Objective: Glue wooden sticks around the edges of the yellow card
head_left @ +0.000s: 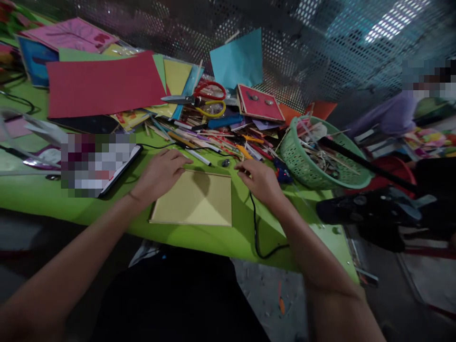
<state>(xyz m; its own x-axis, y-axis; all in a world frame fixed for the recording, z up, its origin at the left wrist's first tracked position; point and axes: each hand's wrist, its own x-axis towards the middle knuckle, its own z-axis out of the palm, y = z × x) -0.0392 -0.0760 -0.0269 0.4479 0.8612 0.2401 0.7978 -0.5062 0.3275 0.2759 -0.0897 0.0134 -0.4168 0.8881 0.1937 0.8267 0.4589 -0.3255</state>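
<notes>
A pale yellow rectangular card [199, 204] with thin sticks along its edges lies flat on the green table. My left hand [160, 172] rests at its upper left corner, fingers stretched out to the right and holding nothing visible. Just off the card's upper right corner is my right hand [259, 179], its fingers loosely bent and the thumb apart from them; I see nothing in it. Between the two hands sits a small dark shiny lump [225, 163]. A white marker [198, 156] lies beyond the left fingertips.
Scissors [199, 99] lie on piled sticks and pens behind the card. Red paper [107, 88] is at back left, a phone [123, 168] left. A green basket [320, 178] stands right. A black cable [255, 228] runs beside my right arm. Another person's purple sleeve [395, 114] is far right.
</notes>
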